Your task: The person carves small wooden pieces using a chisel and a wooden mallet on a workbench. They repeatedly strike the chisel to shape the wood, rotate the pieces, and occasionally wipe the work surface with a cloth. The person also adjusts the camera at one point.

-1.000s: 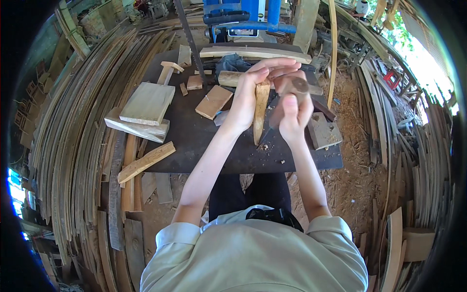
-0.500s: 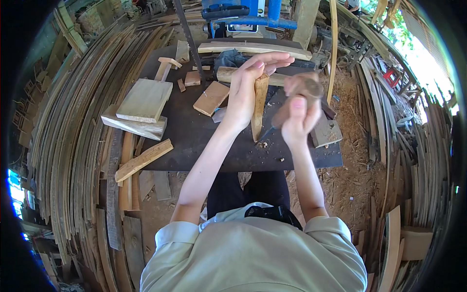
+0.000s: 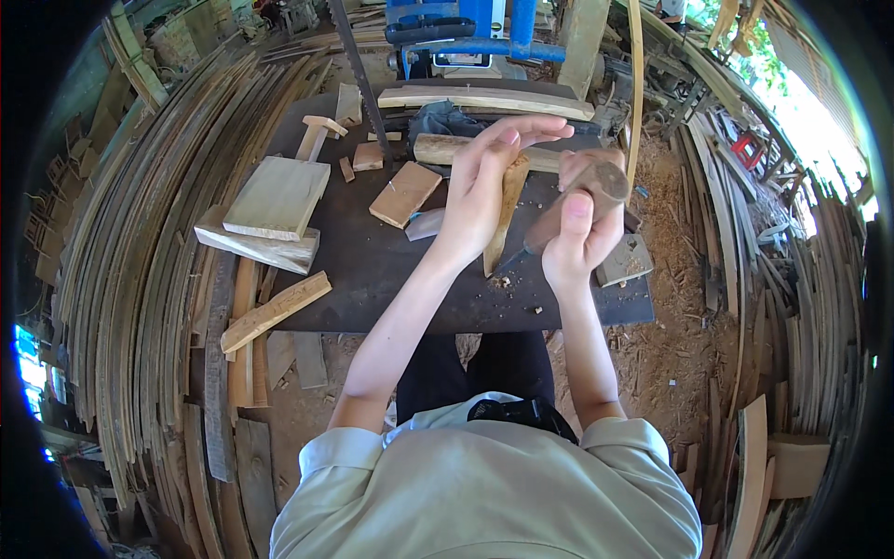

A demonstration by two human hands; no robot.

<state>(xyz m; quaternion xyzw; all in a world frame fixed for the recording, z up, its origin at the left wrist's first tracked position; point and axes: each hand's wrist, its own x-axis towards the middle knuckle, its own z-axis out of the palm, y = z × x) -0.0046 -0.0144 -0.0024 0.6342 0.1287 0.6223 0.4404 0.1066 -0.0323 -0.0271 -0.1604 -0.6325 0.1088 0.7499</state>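
A narrow, tapered piece of wood [image 3: 507, 212] stands tilted over the dark tabletop [image 3: 372, 265], its thin end down. My left hand [image 3: 473, 194] steadies it against the palm and thumb, with the fingers stretched out past its top. In my right hand [image 3: 579, 233] is a chisel [image 3: 601, 184], its thick wooden handle gripped with the thumb along it. The dark blade slants down left beside the wood's lower end; whether its edge touches cannot be told. Small wood chips [image 3: 504, 279] lie just below.
Left on the table are stacked pale boards [image 3: 270, 200], a wood strip [image 3: 277, 312] overhanging the edge and a brown block [image 3: 406, 194]. A saw blade [image 3: 358, 74] rises at the back before a blue machine [image 3: 466, 42]. A notched block [image 3: 626, 261] sits right. Timber piles flank both sides.
The piece of wood now leans further right at its top, with my left hand shifted slightly right and down. My right hand, blurred before, has moved slightly right and shows sharply with the chisel.
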